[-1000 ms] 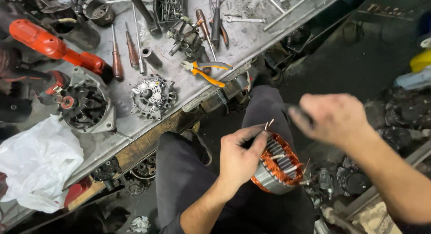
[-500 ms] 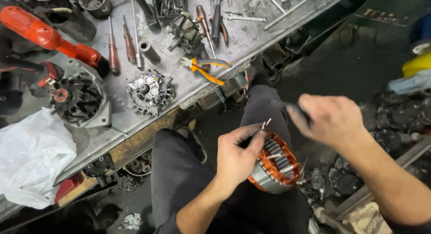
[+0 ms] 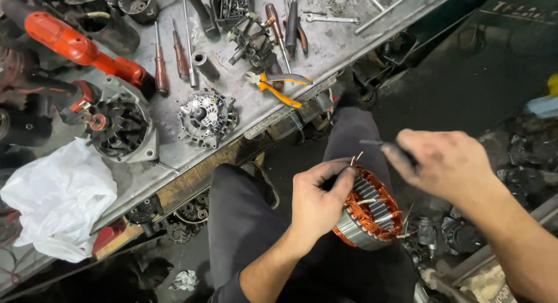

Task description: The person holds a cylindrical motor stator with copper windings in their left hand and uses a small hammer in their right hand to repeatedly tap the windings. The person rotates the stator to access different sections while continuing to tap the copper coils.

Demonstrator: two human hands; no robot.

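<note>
Left hand (image 3: 317,201) clenched on copper-wound stator (image 3: 369,213) — right hand (image 3: 447,163) gripping dark tool (image 3: 378,143).

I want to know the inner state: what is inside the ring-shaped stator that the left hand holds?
Inside the stator, grey steel slots and copper windings show on the far wall. The left hand covers the near side, so the rest is hidden.
</note>
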